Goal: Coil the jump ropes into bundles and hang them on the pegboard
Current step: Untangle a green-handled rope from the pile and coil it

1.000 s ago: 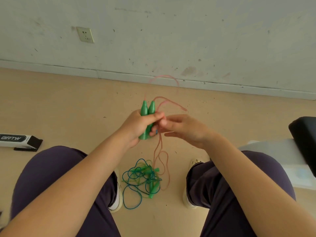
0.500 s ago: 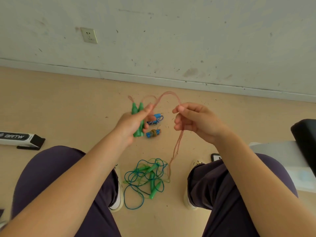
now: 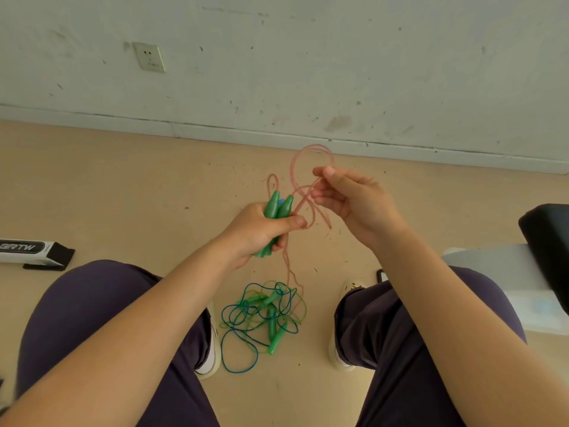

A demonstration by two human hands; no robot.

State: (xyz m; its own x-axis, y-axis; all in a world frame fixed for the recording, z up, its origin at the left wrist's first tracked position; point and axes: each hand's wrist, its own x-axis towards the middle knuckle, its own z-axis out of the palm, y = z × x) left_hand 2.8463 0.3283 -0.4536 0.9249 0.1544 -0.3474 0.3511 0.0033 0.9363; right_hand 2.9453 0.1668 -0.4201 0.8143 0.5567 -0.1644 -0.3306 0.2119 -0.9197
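My left hand (image 3: 260, 231) grips the two green handles (image 3: 277, 211) of a pink jump rope side by side, thumb pressed across them. The pink rope (image 3: 297, 167) arcs up from the handles in loops. My right hand (image 3: 349, 200) pinches those loops just right of the handles. The rest of the pink rope hangs down to the floor. Between my feet lies a tangled heap of blue and green jump ropes (image 3: 261, 315) with green handles. No pegboard is in view.
I sit with both knees in dark trousers framing the floor. A black and white box (image 3: 32, 251) lies at the left. A black seat on a white base (image 3: 545, 254) stands at the right. A wall with a socket (image 3: 149, 57) is ahead.
My right hand has lifted a new loop of pink rope up and brought it back toward the handles. The small blue bundle seen behind the handles is now mostly hidden.
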